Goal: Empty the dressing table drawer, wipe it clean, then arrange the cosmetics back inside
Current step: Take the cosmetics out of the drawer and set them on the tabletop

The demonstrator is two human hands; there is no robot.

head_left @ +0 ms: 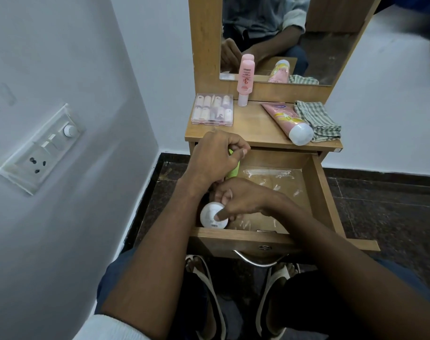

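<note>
Mid-frame, over the open drawer [317,192], the left hand [214,160] grips a green tube [233,171] (mostly hidden); just below, right hand [243,200] pinches a white jar [210,217]

Worktop [255,128] and drawer [319,187]: wood-grain laminate, matt to faintly satin. Drawer floor lined with clear, wrinkled, glossy plastic film [272,177]. Drawer handle [256,261]: polished curved metal. Far left, a transparent hard-plastic case [212,109]. Pink bottle [245,79] and pink tube [286,121]: smooth glossy plastic, the tube with a white cap. Checked cloth [318,120]: woven, soft, matt. Round white jar [212,215]: smooth plastic. Mirror [277,33]: reflective glass. Floor [380,204]: dark speckled polished stone.
</note>
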